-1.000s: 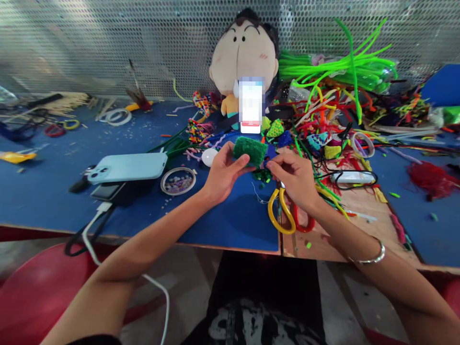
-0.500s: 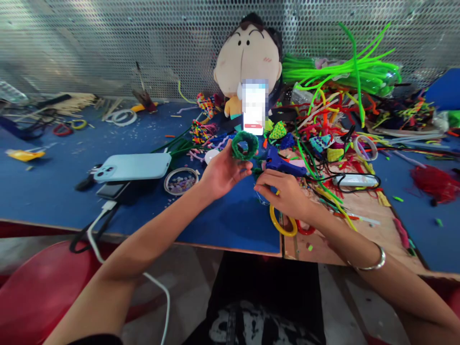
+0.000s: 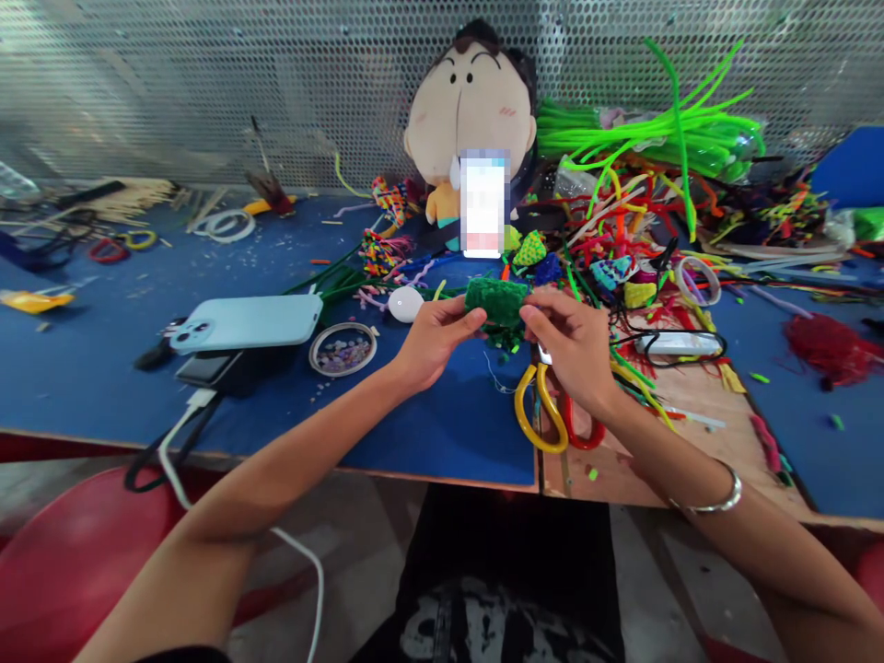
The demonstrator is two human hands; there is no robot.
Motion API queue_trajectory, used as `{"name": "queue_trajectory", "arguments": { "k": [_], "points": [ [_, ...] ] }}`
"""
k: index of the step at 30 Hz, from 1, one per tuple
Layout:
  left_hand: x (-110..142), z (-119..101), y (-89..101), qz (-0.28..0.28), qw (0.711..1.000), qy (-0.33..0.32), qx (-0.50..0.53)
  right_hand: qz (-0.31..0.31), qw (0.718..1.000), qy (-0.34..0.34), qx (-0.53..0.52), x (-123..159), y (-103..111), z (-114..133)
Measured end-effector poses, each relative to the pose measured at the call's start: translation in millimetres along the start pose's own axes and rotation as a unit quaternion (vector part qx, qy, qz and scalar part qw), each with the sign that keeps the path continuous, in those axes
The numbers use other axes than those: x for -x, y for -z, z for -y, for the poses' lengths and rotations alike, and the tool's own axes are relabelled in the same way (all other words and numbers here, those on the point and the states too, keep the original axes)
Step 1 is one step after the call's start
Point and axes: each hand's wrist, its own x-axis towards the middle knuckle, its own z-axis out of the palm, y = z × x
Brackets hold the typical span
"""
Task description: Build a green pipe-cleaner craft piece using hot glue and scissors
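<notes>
My left hand [image 3: 434, 336] and my right hand [image 3: 570, 343] both grip a dark green fuzzy tube [image 3: 495, 301] made of pipe cleaners, held on its side just above the blue table [image 3: 276, 276]. The left fingers pinch its left end, the right fingers its right end. Under the right hand lie yellow-handled scissors [image 3: 535, 414] and a red-handled pair [image 3: 584, 425]. A small heap of green scraps [image 3: 506, 341] sits below the tube.
A pale blue phone [image 3: 247, 322] rests on a dark box with a white cable [image 3: 186, 414]. A round dish of beads [image 3: 343, 348], a white puck [image 3: 404, 303], a plush doll [image 3: 471, 110] behind a standing phone [image 3: 482, 204], and tangled coloured pipe cleaners [image 3: 649, 138] fill the right side.
Half a second ago my left hand alone held the tube up on end while my right hand was down on the table. Now the tube lies sideways, lower, with both hands on it.
</notes>
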Motion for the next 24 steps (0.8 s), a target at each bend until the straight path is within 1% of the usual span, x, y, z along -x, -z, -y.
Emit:
{"name": "queue_trajectory", "arguments": {
  "k": [3,5,8,10,12,15,18,21,24],
  "points": [
    [-1.4,2.6,1.8,0.003,0.999,-0.037,-0.036,0.013,0.998,-0.037,-0.048,-4.0,1.9,0.0],
    [-1.5,2.9,2.6,-0.006,0.998,-0.050,-0.045,0.010,0.998,-0.038,-0.056,-5.7,3.3,-0.6],
    [-1.1,1.8,2.3,-0.028,0.998,-0.052,-0.034,0.006,0.998,-0.031,-0.058,-6.7,4.5,-2.4],
    [-1.1,1.6,2.2,-0.036,0.998,-0.051,-0.027,0.020,0.998,-0.034,-0.051,-6.6,4.2,-3.8],
    [-1.5,2.7,2.6,-0.030,0.997,-0.059,-0.034,0.047,0.998,-0.036,-0.036,-5.9,3.4,-5.3],
    [-2.2,5.9,4.3,-0.016,0.992,-0.094,-0.080,0.074,0.997,-0.012,0.014,-4.8,2.1,-7.0],
    [-2.1,8.4,6.0,-0.007,0.984,-0.128,-0.123,0.070,0.994,0.028,0.074,-4.1,2.4,-6.5],
    [-1.4,8.7,7.0,0.003,0.976,-0.158,-0.149,0.054,0.994,0.045,0.086,-4.0,3.9,-4.4],
    [-1.1,7.8,8.6,0.002,0.962,-0.200,-0.187,0.046,0.994,0.052,0.085,-4.3,4.9,-3.8]
  ]
}}
